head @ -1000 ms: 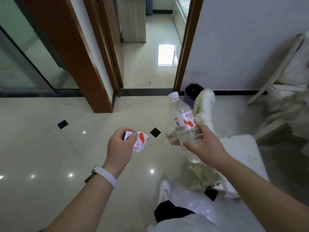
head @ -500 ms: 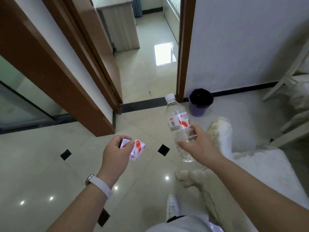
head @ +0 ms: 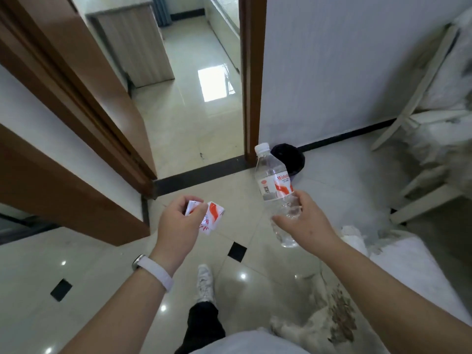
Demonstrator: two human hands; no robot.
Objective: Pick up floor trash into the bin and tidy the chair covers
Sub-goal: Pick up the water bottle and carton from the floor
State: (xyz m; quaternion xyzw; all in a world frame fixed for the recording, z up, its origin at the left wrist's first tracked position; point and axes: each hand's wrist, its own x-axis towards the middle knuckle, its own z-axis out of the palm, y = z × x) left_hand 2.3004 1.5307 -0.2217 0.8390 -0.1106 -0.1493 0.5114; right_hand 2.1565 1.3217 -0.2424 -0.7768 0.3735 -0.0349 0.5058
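My left hand (head: 178, 223) grips a crumpled white and orange paper wrapper (head: 210, 217) above the tiled floor. My right hand (head: 305, 221) holds a clear plastic water bottle (head: 275, 185) with a white cap and an orange label, upright and tilted slightly left. Behind the bottle, a dark round bin (head: 291, 157) stands on the floor against the white wall beside the door frame; the bottle partly hides it. A white fluffy chair cover (head: 398, 264) lies on a seat at the lower right.
A brown door frame (head: 251, 80) and an open doorway lie ahead. A brown wall panel (head: 63, 175) juts out at the left. A white chair (head: 434, 139) with a rumpled cover stands at the right wall. My white shoe (head: 204, 282) is on the glossy tiles.
The view has moved forward toward the doorway and the bin. Both hands keep their grips; the bottle now overlaps the bin, and the fluffy chair cover has slid to the lower right.
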